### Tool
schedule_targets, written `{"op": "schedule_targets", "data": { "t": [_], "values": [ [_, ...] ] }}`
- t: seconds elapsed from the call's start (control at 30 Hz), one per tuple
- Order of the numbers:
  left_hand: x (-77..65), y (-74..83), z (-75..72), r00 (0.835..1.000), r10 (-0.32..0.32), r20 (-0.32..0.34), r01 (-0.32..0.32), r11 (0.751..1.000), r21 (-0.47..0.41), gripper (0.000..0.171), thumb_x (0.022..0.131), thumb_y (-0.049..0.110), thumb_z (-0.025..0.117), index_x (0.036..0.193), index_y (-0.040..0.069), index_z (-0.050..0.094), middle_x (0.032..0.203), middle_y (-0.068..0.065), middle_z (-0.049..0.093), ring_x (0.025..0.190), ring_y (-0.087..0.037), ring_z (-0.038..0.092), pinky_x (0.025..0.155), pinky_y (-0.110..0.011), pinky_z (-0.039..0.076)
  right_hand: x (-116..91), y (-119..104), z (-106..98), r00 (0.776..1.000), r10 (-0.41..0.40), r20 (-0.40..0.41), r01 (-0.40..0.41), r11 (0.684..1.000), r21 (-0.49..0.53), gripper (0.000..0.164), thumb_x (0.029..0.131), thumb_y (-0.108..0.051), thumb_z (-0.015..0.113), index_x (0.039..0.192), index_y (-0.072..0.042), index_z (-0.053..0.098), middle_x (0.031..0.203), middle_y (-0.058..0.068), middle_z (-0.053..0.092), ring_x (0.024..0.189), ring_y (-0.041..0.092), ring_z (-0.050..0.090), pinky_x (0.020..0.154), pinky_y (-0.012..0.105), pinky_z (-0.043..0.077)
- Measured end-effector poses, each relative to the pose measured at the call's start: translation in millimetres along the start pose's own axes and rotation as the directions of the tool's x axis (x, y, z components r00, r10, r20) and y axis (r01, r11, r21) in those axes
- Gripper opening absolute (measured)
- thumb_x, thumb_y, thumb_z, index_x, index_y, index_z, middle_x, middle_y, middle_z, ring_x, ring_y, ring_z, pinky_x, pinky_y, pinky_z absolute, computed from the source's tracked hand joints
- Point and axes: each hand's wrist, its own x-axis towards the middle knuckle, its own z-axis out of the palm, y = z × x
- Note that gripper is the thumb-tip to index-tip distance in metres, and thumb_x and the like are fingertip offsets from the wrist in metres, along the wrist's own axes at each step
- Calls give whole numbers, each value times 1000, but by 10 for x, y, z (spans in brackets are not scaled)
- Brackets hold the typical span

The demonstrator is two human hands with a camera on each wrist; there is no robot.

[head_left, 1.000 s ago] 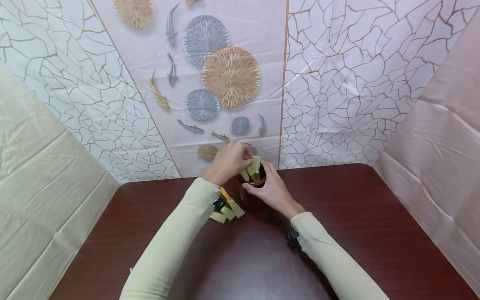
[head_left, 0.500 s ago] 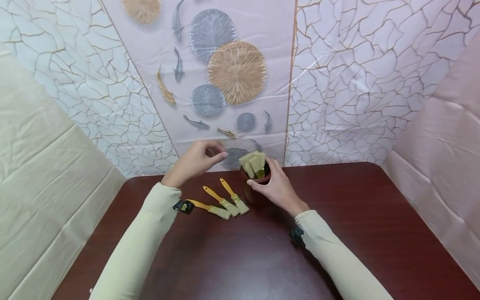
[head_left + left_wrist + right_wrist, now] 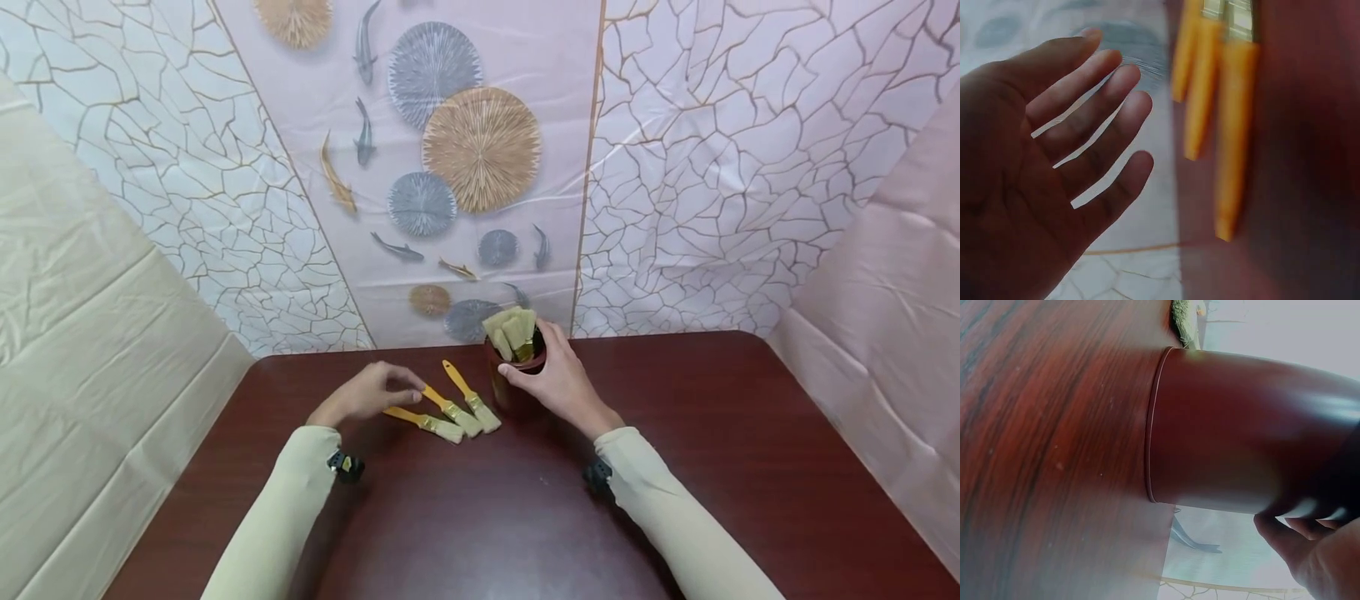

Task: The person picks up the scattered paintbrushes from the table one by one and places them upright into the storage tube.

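Three flat paintbrushes with yellow handles lie fanned out on the table: a left brush (image 3: 438, 427), a middle brush (image 3: 459, 414) and a right brush (image 3: 477, 402). Over the handle ends of the left and middle ones is my left hand (image 3: 366, 392). Its fingers are spread and loosely bent in the left wrist view, with nothing in them, beside the orange-looking handles (image 3: 1235, 137). My right hand (image 3: 558, 385) grips a dark red-brown cylindrical cup (image 3: 1216, 431) around its upper side, thumb at the rim. Several paintbrushes (image 3: 512, 330) stand in that cup, bristles up.
The dark wood table (image 3: 480, 517) ends at the back against a patterned cloth wall (image 3: 675, 208). Pale cloth (image 3: 97, 375) hangs along the left side, with another cloth panel (image 3: 885, 292) on the right.
My left hand has pulled back from the cup, leaving a brush there, and come left and down to the brushes on the table. The right hand keeps holding the cup.
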Motion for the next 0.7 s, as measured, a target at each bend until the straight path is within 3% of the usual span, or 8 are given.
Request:
{"op": "schedule_targets", "data": {
  "t": [0.13, 0.33, 0.7],
  "values": [
    [-38, -123, 194, 999, 0, 39, -3, 998, 68, 16, 99, 17, 76, 114, 12, 81, 111, 3, 78, 110, -19, 70, 92, -41, 58, -14, 7, 24, 1000, -7, 3, 7, 1000, 3, 109, 85, -61, 82, 166, -12, 28, 159, 14, 40, 142, 39, 48, 111, 62, 44],
    [-64, -150, 349, 999, 47, 14, -48, 988, 148, 9, 97, 8, 77, 101, 14, 82, 99, 2, 78, 90, -9, 68, 77, -30, 57, 2, 27, 18, 1000, -21, -17, 21, 1000, 15, 108, 85, -60, 82, 165, -11, 30, 158, 14, 42, 141, 39, 48, 110, 63, 44],
    [-245, 238, 576, 996, 1, 92, -9, 995, 95, 3, 97, 12, 78, 96, 14, 81, 86, 11, 73, 70, -7, 60, 67, -28, 50, 18, 30, 7, 1000, -20, -17, 21, 1000, 22, 104, 86, -57, 83, 165, -13, 31, 155, 13, 44, 137, 36, 50, 110, 60, 44]
  ]
}}
